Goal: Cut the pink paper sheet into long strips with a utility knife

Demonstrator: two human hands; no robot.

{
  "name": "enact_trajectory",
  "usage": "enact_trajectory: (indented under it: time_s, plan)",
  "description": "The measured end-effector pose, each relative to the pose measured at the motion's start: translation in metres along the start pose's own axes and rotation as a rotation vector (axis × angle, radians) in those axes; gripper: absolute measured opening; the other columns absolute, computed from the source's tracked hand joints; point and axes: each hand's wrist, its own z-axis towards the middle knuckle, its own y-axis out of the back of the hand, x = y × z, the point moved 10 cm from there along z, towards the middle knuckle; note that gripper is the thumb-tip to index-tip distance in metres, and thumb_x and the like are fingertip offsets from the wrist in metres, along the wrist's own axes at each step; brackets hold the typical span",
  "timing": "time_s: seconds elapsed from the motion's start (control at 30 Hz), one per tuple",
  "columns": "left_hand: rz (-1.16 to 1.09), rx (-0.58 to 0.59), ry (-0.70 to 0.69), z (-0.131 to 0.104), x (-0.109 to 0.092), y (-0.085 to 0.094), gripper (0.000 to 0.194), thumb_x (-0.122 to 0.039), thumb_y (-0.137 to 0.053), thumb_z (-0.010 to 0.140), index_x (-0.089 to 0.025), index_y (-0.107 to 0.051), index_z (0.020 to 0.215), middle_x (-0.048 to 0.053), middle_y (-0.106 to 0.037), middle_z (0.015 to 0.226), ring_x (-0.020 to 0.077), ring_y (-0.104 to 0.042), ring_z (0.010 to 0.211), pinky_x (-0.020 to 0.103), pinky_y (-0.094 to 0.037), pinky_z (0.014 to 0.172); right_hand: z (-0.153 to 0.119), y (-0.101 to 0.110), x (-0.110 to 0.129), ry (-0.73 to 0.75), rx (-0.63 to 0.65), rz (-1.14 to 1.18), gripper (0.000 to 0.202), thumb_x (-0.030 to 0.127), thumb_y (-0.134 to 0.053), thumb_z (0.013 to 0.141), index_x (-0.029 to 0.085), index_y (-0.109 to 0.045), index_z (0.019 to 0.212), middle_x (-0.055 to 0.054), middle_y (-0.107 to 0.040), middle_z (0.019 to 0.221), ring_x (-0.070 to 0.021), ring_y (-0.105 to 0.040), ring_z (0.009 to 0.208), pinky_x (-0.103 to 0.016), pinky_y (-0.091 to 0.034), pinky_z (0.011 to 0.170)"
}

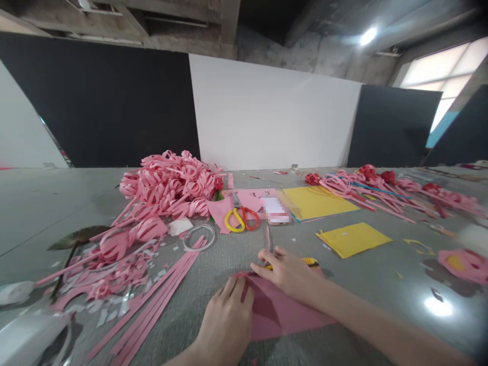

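Observation:
A pink sheet (290, 317) of paper or foam lies flat on the grey table in front of me. My left hand (231, 312) is closed at its left edge, fingers curled together on the pink material; the fingertips are partly hidden. My right hand (285, 272) rests across the sheet's far edge, thumb and fingers apart. Partly covered by that hand is a yellow and black utility knife (310, 262). Beyond it lie scissors (242, 218) with one yellow and one red handle, next to a phone (276, 211).
Left stands a heap of curled pink strips (171, 183); nearer are straight pink strips (156, 305), a wire coil (199, 238) and scraps. Yellow sheets (320, 201), a yellow packet (354, 240) and pink paper flowers (368, 180) lie to the right. White and black panels back the table.

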Motion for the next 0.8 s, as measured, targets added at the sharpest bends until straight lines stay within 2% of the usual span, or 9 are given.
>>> enact_trajectory:
  time_s: [0.23, 0.47, 0.8]
  plan:
    - [-0.005, 0.007, -0.004, 0.0010, -0.0001, -0.0018, 0.032, -0.004, -0.045, 0.071, -0.014, -0.057, 0.099, 0.008, -0.057, 0.106, 0.0232, -0.049, 0.101, 0.034, -0.046, 0.081, -0.0015, 0.0000, -0.0015, 0.012, 0.015, 0.007, 0.023, 0.012, -0.047, 0.081, 0.017, -0.053, 0.103, -0.008, -0.052, 0.097, -0.0138, -0.047, 0.075, -0.027, -0.036, 0.068]
    - [0.004, 0.024, -0.005, -0.0013, -0.0002, -0.0008, 0.033, -0.003, -0.044, 0.071, -0.013, -0.058, 0.100, 0.009, -0.057, 0.107, 0.0237, -0.049, 0.102, 0.034, -0.047, 0.080, -0.0025, -0.0050, -0.0047, 0.007, 0.084, 0.030, 0.023, 0.013, -0.046, 0.082, 0.018, -0.052, 0.104, -0.006, -0.051, 0.096, -0.0138, -0.046, 0.072, -0.027, -0.036, 0.069]
    - [0.005, 0.013, -0.002, 0.0006, 0.0001, -0.0003, 0.035, -0.002, -0.044, 0.071, -0.012, -0.058, 0.101, 0.009, -0.057, 0.107, 0.0237, -0.049, 0.102, 0.034, -0.046, 0.081, -0.0044, -0.0062, -0.0055, 0.028, 0.084, 0.073, 0.022, 0.012, -0.041, 0.085, 0.016, -0.053, 0.103, -0.008, -0.051, 0.097, -0.0144, -0.047, 0.078, -0.027, -0.036, 0.070]
